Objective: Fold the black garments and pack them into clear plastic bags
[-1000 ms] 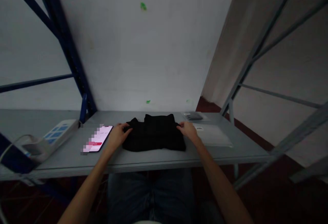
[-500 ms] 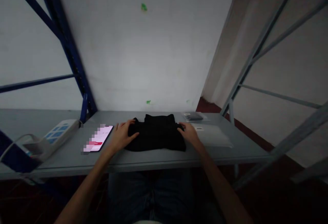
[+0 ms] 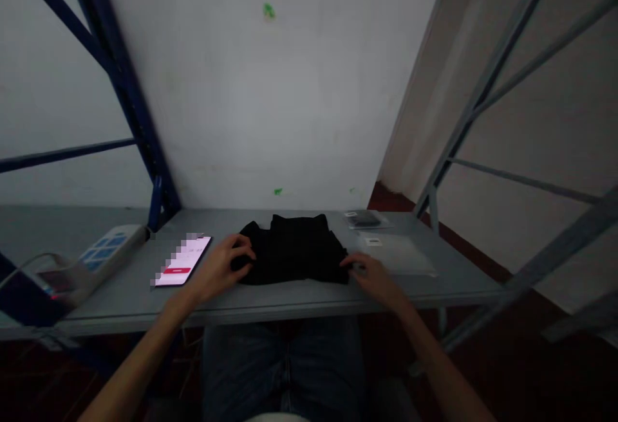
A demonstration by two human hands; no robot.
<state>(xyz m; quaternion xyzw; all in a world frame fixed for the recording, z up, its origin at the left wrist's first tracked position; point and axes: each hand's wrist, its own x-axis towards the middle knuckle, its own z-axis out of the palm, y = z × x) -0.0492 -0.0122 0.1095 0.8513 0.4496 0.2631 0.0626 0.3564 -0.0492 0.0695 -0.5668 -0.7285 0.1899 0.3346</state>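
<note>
Cloth [image 3: 297, 251] on table [image 3: 280, 301], between hands [image 3: 224, 267], phone [image 3: 193, 256] left, packets [image 3: 408, 258] right

Black cloth [image 3: 297, 251], folded, lying flat.

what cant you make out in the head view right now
All in the head view:
Phone: left part of its screen, masked by pixel blocks.
Black cloth: its underside, against the grey surface; its folds are mostly lost in the dark.
Left hand and right hand: whether fingertips grip the cloth or only touch it, too dim and blurred.
Label on the pale packet: print too small to read.
</note>
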